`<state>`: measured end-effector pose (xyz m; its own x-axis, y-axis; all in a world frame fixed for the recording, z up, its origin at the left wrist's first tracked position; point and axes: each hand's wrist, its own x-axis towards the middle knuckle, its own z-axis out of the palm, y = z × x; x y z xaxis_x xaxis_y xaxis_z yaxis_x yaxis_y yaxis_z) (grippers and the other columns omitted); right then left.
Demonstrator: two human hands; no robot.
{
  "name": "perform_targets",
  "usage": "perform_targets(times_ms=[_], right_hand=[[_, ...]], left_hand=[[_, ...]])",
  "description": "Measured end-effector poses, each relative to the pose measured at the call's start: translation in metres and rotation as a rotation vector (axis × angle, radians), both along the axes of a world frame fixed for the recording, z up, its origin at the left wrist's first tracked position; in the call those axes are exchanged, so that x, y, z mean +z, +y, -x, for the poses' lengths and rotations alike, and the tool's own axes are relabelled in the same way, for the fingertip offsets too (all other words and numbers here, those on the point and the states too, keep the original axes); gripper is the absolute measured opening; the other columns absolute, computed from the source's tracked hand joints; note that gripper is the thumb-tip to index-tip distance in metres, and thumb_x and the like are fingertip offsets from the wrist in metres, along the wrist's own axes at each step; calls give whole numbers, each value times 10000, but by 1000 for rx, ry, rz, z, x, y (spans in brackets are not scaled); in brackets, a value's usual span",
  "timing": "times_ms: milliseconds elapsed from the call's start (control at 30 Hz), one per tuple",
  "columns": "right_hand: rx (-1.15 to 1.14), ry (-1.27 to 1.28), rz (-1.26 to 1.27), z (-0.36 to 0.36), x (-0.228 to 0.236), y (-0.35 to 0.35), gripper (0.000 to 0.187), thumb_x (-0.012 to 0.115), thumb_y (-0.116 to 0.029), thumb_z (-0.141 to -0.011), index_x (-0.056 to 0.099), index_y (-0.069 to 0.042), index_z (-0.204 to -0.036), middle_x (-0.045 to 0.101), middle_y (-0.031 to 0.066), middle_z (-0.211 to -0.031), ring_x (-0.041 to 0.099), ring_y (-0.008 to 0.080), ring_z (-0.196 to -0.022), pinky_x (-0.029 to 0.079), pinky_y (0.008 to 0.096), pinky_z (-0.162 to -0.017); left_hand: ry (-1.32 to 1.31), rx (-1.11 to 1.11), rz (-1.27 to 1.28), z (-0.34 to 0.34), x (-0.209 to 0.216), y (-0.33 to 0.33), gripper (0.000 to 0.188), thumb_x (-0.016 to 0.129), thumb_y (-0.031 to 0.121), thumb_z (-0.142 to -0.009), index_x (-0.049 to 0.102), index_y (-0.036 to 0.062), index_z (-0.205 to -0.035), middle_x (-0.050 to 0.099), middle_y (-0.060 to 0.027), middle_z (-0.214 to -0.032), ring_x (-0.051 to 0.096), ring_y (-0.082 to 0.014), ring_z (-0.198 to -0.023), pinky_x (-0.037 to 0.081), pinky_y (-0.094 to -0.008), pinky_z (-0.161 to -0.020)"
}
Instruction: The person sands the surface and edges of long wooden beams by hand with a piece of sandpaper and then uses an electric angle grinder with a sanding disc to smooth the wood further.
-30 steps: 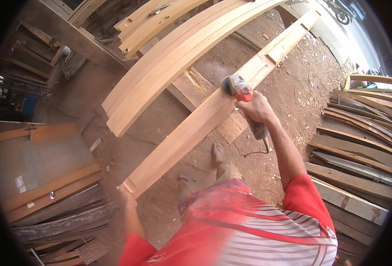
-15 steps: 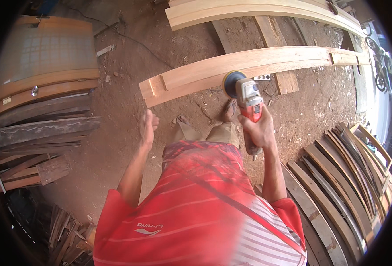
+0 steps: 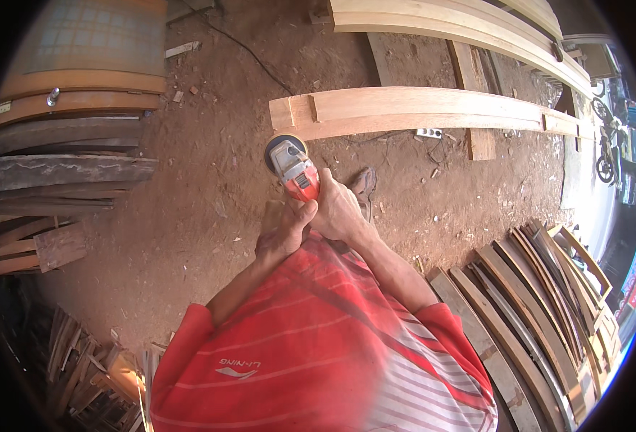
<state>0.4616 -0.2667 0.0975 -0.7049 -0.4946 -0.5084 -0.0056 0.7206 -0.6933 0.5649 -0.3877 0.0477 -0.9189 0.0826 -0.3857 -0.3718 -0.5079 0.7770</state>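
Over a dirt floor (image 3: 210, 162), between plank stacks (image 3: 527, 317) at left and right. Gripping the sander (image 3: 293, 167) in the right hand (image 3: 341, 212); at its rear, the left hand (image 3: 285, 229), impossible to tell whether closed. Just beyond, the board (image 3: 419, 108), running left to right. Best to lay the disc (image 3: 273, 153) flat, press lightly and sweep along the grain, easing off near the left end.

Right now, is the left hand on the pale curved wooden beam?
No, the left hand is beside the right hand at the near end of the red-and-grey handheld disc sander, apart from the beam.
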Motion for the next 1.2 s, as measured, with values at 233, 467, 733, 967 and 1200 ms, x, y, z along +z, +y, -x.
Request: perform_targets(times_ms=[233, 467, 733, 967, 1200], right_hand=[[-101, 32, -78, 2, 17, 2, 565, 705, -422, -893, 482, 64, -1077, 698, 334, -915, 709, 520, -877, 556, 571, -755], [-141, 43, -109, 5, 8, 2, 509, 681, -357, -887, 484, 62, -1098, 696, 365, -937, 699, 542, -917, 556, 587, -795], [-437, 95, -150, 14, 3, 58, 562, 811, -386, -832, 539, 29, -1095, 726, 297, -935, 746, 453, -899, 580, 497, -747], [-199, 33, -97, 13, 7, 21, 548, 708, -393, -886, 488, 62, -1096, 700, 353, -946, 702, 531, -913, 557, 575, -782], [-212, 43, -122, 21, 15, 40, 496, 691, -354, -898, 487, 50, -1102, 704, 351, -932, 698, 544, -903, 546, 591, -764]], left_hand=[[-15, 178, -299, 26, 3, 18, 493, 616, 265, -1030, 466, 76, -1460, 575, -39, -1310, 582, -134, -1168, 482, -335, -996], [-84, 157, -385, 30, 5, 15, 444, 596, 195, -1027, 509, 49, -1436, 593, -40, -1338, 578, -119, -1207, 450, -326, -1079], [-59, -152, -394, 64, -30, 64, 497, 609, 278, -1038, 479, 84, -1476, 589, -32, -1344, 566, -129, -1242, 479, -359, -1048], [-46, 46, -318, 43, -5, 31, 455, 616, 277, -1037, 517, 37, -1410, 618, -18, -1244, 601, -101, -1122, 489, -288, -996], [-4, -62, -273, 53, -10, 43, 526, 545, 314, -1047, 458, 53, -1495, 568, -47, -1381, 561, -156, -1253, 456, -352, -1066]])
